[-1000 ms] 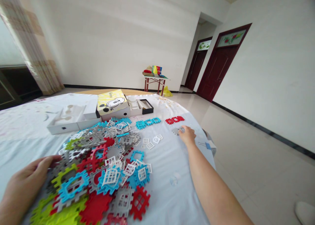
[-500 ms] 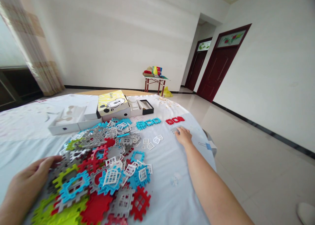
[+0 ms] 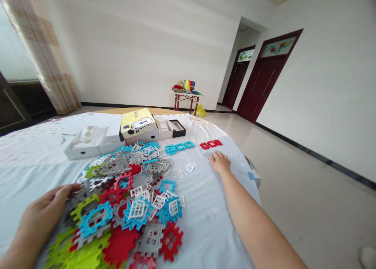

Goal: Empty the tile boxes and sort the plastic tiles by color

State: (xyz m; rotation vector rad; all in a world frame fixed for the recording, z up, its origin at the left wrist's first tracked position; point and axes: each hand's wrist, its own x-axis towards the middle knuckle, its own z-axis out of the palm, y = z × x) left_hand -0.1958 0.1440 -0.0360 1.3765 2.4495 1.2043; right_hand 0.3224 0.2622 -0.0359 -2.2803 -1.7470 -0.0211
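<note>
My left hand (image 3: 48, 208) rests against the left edge of a pile of interlocking plastic building tiles (image 3: 120, 245). Its thumb and index finger reach over grey tiles (image 3: 85, 190), and the other fingers are partly hidden. On the right of the table my right hand (image 3: 221, 162) lies palm down with its fingers spread forward. It partly covers a grey piece (image 3: 208, 155) flat on the cloth. Just beyond lies a red row of joined tiles (image 3: 210, 144), with a blue row (image 3: 179, 147) left of it. Small white window pieces (image 3: 182, 174) lie between pile and right hand.
Behind the pile stand a yellow and white cartoon box (image 3: 138, 126), an open white box (image 3: 82, 152) and a small black tray (image 3: 177, 133). A blue clip (image 3: 250, 175) is at the cloth's right edge. A small table (image 3: 189, 95) stands by the wall.
The view has shifted slightly, so everything appears a little further right. Both hands stay in nearly the same places.
</note>
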